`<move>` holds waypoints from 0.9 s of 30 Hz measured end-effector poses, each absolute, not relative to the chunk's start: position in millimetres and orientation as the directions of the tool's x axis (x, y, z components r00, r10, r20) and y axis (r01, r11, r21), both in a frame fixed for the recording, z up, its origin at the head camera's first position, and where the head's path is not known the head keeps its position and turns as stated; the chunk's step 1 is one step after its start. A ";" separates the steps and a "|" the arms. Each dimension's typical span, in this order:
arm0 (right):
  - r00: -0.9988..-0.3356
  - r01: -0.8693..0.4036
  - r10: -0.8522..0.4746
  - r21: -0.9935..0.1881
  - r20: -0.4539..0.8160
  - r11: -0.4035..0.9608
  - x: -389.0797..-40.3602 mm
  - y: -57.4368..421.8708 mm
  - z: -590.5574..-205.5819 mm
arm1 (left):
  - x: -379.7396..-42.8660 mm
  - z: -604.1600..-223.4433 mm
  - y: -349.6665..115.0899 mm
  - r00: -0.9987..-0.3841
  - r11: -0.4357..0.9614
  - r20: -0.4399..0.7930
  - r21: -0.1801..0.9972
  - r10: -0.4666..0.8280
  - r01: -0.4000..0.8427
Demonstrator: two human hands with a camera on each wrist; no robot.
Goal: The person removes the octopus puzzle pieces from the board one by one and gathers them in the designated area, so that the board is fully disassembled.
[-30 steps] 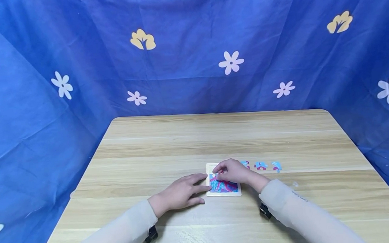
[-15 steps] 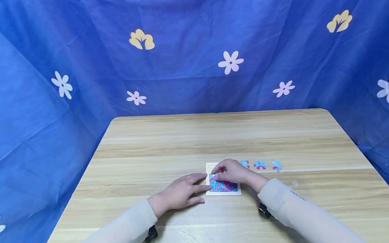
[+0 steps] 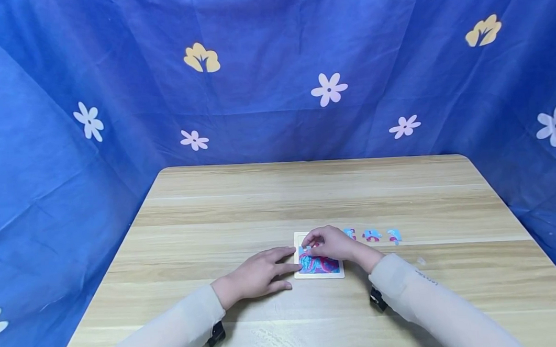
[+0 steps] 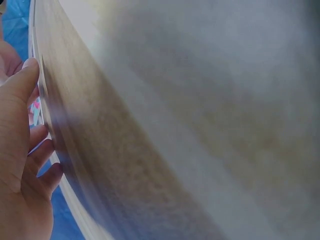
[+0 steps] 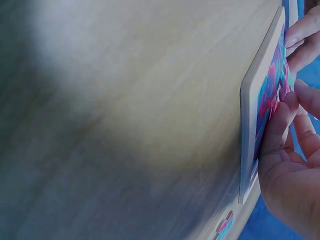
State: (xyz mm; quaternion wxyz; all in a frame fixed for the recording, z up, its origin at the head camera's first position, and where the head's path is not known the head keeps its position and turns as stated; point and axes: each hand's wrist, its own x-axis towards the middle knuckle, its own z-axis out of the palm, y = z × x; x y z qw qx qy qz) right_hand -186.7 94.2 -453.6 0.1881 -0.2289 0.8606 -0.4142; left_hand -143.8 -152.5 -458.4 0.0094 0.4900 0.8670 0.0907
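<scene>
A small square puzzle tray [image 3: 321, 276] with a pale frame lies on the table, its lower part filled by a pink, blue and purple picture. Over its upper part, my right hand [image 3: 334, 245] pinches a puzzle piece [image 5: 285, 86] between thumb and fingertips. In the right wrist view the piece stands tilted against the picture. My left hand [image 3: 261, 275] lies with fingers spread at the tray's left edge, two fingertips on the frame. The left wrist view shows that hand's thumb and fingers [image 4: 37, 155] beside the table surface. My right hand hides the tray's upper right.
Three loose puzzle pieces, a near one [image 3: 350, 234], a middle one [image 3: 371, 235] and a far right one [image 3: 394, 235], lie in a row right of the tray. The wood-grain table [image 3: 242, 207] ends at a blue flowered cloth [image 3: 265, 111] behind and at both sides.
The fingertips of my right hand have shifted very slightly over the upper left of the picture, still pinching the puzzle piece. My left hand stays in place.
</scene>
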 end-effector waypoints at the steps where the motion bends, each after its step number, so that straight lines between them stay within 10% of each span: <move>1: -0.826 -0.235 -0.548 -0.800 -0.135 0.552 -186.8 94.3 -453.7 | -144.1 -458.9 -152.6 -0.518 0.502 0.076 0.165 0.852 0.849; 27: -0.856 -0.059 -0.478 -0.881 -0.197 0.469 -184.5 93.0 -450.9 | -145.4 -459.6 -154.1 -0.521 0.504 0.067 0.178 0.851 0.845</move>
